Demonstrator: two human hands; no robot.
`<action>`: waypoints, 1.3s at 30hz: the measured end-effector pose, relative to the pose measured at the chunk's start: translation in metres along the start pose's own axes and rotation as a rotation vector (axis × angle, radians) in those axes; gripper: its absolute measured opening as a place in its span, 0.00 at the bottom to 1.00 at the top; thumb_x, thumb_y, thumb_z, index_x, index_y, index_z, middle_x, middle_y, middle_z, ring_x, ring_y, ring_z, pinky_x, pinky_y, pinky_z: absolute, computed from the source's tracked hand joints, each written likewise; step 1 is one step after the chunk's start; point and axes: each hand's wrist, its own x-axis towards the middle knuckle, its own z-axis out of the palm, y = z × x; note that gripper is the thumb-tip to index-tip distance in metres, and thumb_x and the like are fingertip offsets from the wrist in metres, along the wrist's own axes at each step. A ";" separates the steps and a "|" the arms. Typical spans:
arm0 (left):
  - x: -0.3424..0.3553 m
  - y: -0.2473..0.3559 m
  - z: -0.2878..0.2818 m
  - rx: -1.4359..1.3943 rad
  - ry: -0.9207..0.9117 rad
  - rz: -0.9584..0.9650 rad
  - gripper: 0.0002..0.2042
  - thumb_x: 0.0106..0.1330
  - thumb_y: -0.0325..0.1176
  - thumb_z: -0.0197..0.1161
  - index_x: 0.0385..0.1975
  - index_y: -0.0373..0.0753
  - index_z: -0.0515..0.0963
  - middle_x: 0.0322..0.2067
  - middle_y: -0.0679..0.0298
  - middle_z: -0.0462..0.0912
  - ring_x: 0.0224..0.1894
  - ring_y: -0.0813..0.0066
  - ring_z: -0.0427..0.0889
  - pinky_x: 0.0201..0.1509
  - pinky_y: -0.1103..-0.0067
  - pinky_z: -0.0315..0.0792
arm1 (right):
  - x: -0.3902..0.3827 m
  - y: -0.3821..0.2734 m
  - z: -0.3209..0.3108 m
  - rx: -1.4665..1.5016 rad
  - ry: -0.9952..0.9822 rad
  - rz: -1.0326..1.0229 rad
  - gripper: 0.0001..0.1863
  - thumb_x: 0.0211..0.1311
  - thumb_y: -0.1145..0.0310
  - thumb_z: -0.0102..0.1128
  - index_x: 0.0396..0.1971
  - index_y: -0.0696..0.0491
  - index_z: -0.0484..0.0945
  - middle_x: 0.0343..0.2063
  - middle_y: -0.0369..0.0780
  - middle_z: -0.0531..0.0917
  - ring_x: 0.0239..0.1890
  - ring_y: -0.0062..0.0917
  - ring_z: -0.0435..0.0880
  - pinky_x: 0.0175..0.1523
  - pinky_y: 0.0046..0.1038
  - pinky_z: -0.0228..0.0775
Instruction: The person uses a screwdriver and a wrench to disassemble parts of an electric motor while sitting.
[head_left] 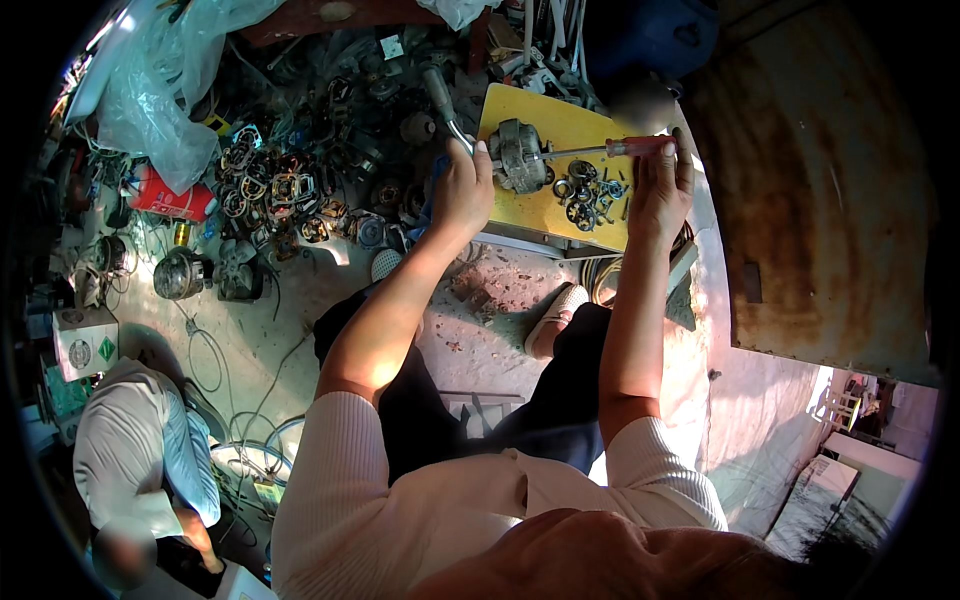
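Note:
My left hand [464, 187] is closed around the lower end of a tool with a grey grip and a bent metal shaft [440, 95]; its head is hidden by my fingers. Right beside those fingers, a round grey metal motor housing [519, 156] sits on a yellow board [510, 105]. My right hand [662, 190] grips the reddish clear handle of a screwdriver [630, 147]. Its long shaft points left, and the tip reaches the housing's right side. Small rings, bearings and screws [588, 192] lie on the board between the housing and my right hand.
Heaped motor parts and wire coils [280, 185] cover the floor at left, with a plastic bag [170, 90] above. A blue drum [655, 40] stands at the back, a rusty metal sheet [820, 200] at right. Another person [140, 450] bends down at lower left near loose cables.

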 end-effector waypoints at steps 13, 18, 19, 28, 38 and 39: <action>0.000 -0.002 0.002 -0.006 0.011 -0.004 0.15 0.72 0.41 0.40 0.41 0.32 0.59 0.30 0.39 0.78 0.35 0.38 0.76 0.33 0.57 0.68 | -0.001 0.000 0.002 -0.028 0.039 0.033 0.21 0.65 0.70 0.55 0.57 0.55 0.68 0.46 0.39 0.77 0.50 0.24 0.76 0.56 0.27 0.68; 0.000 -0.003 0.002 -0.002 0.008 -0.008 0.15 0.72 0.41 0.41 0.41 0.33 0.58 0.30 0.39 0.78 0.35 0.37 0.76 0.34 0.57 0.68 | 0.002 -0.001 -0.001 0.036 -0.036 0.022 0.20 0.65 0.69 0.55 0.56 0.56 0.68 0.44 0.39 0.78 0.49 0.25 0.77 0.56 0.29 0.69; 0.000 -0.003 0.002 0.004 0.010 -0.006 0.15 0.72 0.41 0.40 0.41 0.33 0.58 0.30 0.39 0.78 0.35 0.37 0.76 0.34 0.56 0.68 | 0.001 -0.002 0.001 0.068 -0.055 0.014 0.20 0.65 0.68 0.55 0.56 0.56 0.68 0.44 0.39 0.78 0.49 0.25 0.77 0.56 0.29 0.69; 0.000 -0.001 0.001 0.008 -0.019 -0.041 0.15 0.72 0.42 0.40 0.41 0.33 0.57 0.29 0.39 0.78 0.33 0.37 0.76 0.32 0.55 0.68 | -0.007 -0.006 0.012 -0.023 0.041 0.158 0.20 0.65 0.66 0.55 0.55 0.54 0.68 0.44 0.39 0.78 0.49 0.26 0.77 0.57 0.30 0.68; 0.000 0.000 0.002 0.007 0.002 -0.023 0.15 0.72 0.42 0.40 0.41 0.33 0.58 0.29 0.38 0.78 0.34 0.37 0.76 0.33 0.55 0.68 | -0.004 -0.004 0.013 0.094 -0.101 -0.018 0.23 0.66 0.65 0.54 0.59 0.56 0.64 0.49 0.40 0.74 0.49 0.26 0.76 0.58 0.32 0.68; 0.000 0.000 0.001 0.008 -0.001 -0.028 0.15 0.72 0.42 0.40 0.41 0.33 0.58 0.29 0.38 0.78 0.34 0.37 0.76 0.34 0.55 0.68 | -0.005 -0.005 0.015 0.109 -0.093 -0.008 0.23 0.66 0.66 0.54 0.58 0.56 0.65 0.49 0.41 0.75 0.50 0.26 0.76 0.58 0.30 0.68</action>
